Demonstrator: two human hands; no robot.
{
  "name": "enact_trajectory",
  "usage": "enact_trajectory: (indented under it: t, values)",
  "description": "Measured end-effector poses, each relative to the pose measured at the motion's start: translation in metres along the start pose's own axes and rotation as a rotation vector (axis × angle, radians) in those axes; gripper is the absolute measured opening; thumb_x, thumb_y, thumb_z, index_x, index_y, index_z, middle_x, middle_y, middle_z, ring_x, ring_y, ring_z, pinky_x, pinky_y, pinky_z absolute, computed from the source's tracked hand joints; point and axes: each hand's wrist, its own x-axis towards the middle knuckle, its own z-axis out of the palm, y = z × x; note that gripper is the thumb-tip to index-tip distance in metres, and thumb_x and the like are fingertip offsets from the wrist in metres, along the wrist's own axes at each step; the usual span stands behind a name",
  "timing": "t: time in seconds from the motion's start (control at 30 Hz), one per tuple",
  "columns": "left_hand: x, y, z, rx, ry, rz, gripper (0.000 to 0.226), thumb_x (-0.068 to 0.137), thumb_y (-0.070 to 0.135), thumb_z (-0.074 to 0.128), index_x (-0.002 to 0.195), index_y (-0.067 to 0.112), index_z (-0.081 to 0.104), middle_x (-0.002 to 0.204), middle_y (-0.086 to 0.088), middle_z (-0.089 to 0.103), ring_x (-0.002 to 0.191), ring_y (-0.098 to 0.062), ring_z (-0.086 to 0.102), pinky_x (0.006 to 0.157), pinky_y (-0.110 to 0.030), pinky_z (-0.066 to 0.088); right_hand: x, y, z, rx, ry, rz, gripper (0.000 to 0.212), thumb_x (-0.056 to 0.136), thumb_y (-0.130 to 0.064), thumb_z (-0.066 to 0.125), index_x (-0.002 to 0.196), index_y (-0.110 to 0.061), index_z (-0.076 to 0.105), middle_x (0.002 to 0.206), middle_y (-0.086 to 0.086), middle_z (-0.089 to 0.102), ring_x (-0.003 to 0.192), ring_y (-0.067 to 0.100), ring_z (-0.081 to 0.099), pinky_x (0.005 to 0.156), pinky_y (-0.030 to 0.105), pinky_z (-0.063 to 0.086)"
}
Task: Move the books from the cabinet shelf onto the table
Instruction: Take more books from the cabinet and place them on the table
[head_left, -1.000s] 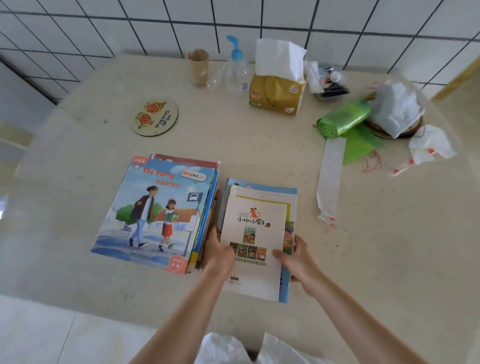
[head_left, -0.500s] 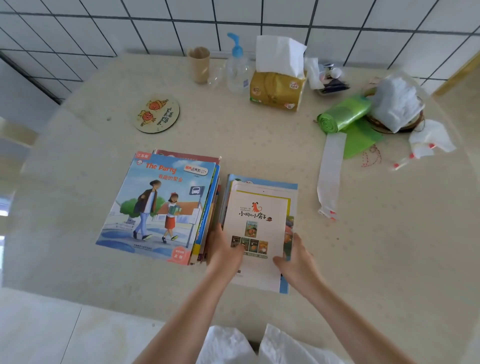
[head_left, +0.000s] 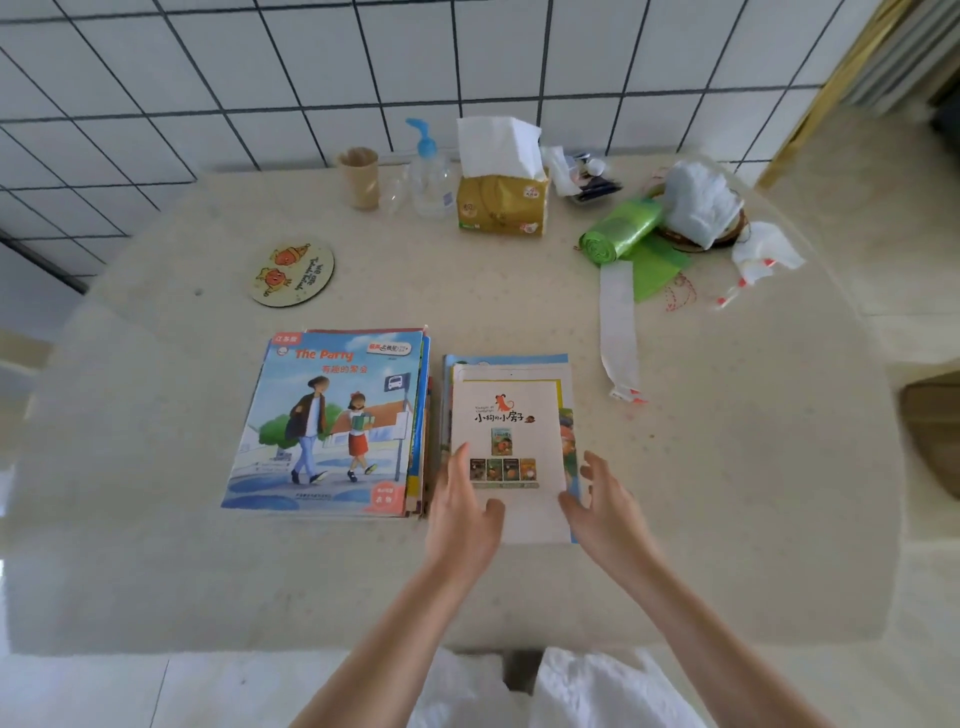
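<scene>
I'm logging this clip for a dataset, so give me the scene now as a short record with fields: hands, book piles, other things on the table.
left hand: open, fingers straight, over the near left corner of the right pile; contact unclear
right hand: open, fingers spread, at the right pile's near right edge; no grip
left pile: books, "The Party" on top
right pile: smaller, white booklet on top, close beside the left pile
table: round, pale
far side: tissue box, pump bottle, cup, green bag roll, coaster
</scene>
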Motion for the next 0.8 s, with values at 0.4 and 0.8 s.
enact_trajectory:
  t: [0.4, 0.8]
  values:
    - [-0.043, -0.078, -0.054, -0.017, -0.075, 0.289, 0.036, 0.092, 0.014, 0.056, 0.124, 0.03, 0.052, 0.105, 0.015, 0.064, 0.104, -0.007, 0.059, 0.09, -0.036, 0.05, -0.093, 0.006, 0.061, -0.003, 0.252, -0.095, 0.048, 0.091, -0.01, 0.058, 0.137, -0.011, 0.044, 0.126, 0.006, 0.06, 0.117, 0.026, 0.055, 0.094, 0.031, 0.041]
    - [-0.091, -0.077, -0.039, 0.186, -0.356, 0.587, 0.027, 0.092, 0.013, 0.058, 0.115, 0.027, 0.059, 0.097, 0.011, 0.063, 0.096, -0.005, 0.058, 0.085, -0.027, 0.048, -0.218, 0.08, 0.097, 0.12, 0.507, 0.14, 0.042, 0.092, -0.013, 0.058, 0.133, -0.014, 0.049, 0.123, 0.002, 0.063, 0.116, 0.022, 0.057, 0.098, 0.032, 0.042]
